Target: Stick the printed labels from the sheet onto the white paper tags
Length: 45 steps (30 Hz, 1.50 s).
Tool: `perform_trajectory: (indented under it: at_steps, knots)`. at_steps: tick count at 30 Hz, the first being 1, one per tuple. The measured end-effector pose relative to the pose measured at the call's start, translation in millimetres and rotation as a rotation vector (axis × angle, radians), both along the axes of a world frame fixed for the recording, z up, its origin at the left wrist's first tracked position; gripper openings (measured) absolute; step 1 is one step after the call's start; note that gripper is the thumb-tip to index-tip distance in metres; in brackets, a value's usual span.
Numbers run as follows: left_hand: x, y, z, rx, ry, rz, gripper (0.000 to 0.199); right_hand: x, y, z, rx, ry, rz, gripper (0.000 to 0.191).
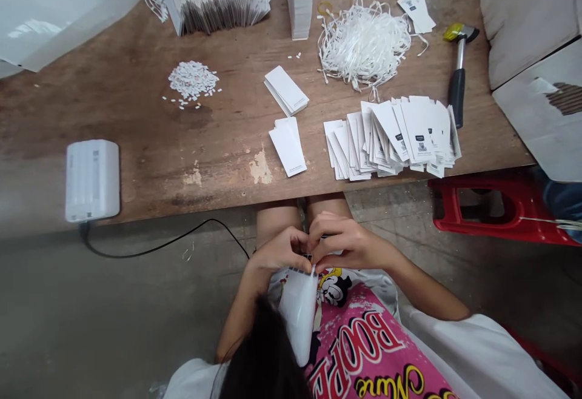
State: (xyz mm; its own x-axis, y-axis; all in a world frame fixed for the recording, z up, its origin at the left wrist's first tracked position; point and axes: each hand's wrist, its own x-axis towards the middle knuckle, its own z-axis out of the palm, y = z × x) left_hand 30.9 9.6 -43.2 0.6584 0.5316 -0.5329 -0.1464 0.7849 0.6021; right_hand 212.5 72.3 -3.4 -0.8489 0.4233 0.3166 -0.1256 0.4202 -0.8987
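1. Here at the lap, the left hand [277, 250] and the right hand [345, 241] are pinched together at the top of a long white card [297, 317], which hangs down over a pink printed shirt [359, 338].
2. Up on the worn wooden table [136, 162], nearest the hands, there's a fanned heap of white tags [391, 138] and two small stacks of blank-side cards [286, 90].
3. Further along, a tangle of white string [364, 44] sits beside a hammer [458, 77] - black grip, yellow-capped head.
4. Over to the left, a pile of tiny white bits [192, 80], and a white box [92, 181] at the table edge - its black cable [159, 247] trailing down to the floor.
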Motion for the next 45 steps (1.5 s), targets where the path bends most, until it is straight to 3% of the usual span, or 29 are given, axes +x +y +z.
perform_trajectory:
  at_steps: [6, 9, 11, 14, 17, 21, 26, 39, 45]
  knots:
    - [-13, 0, 0.0, 0.046, 0.061, 0.045, 0.056, 0, 10, 13.7, -0.082, -0.011, 0.034, 0.008]
    - [-20, 1, 8.9, 0.106, 0.148, 0.077, 0.042, 1, 30, 27.2, -0.142, -0.149, -0.039, 0.007]
    - [-22, 3, 18.5, 0.219, 0.294, 0.101, 0.037, -3, 52, 36.7, -0.051, -0.275, -0.133, 0.003]
    - [-22, 7, 34.2, 0.41, 0.538, 0.12, 0.053, -20, 88, 47.2, 0.155, -0.391, -0.218, 0.005]
    - [-19, 15, 46.4, 0.532, 0.744, 0.097, 0.067, -44, 117, 49.9, 0.284, -0.526, -0.146, 0.015]
    - [-12, 28, 52.6, 0.638, 1.023, 0.002, 0.079, -68, 138, 41.1, 0.358, -0.694, 0.023, 0.018]
    - [-7, 37, 50.2, 0.606, 1.248, -0.106, 0.088, -76, 142, 27.4, 0.407, -0.827, 0.053, 0.023]
    - [-8, 42, 53.1, 0.607, 1.249, -0.123, 0.088, -74, 141, 20.7, 0.324, -0.756, -0.016, 0.026]
    - [-4, 43, 50.3, 0.664, 1.301, -0.132, 0.088, -76, 134, 23.6, 0.363, -0.803, -0.072, 0.025]
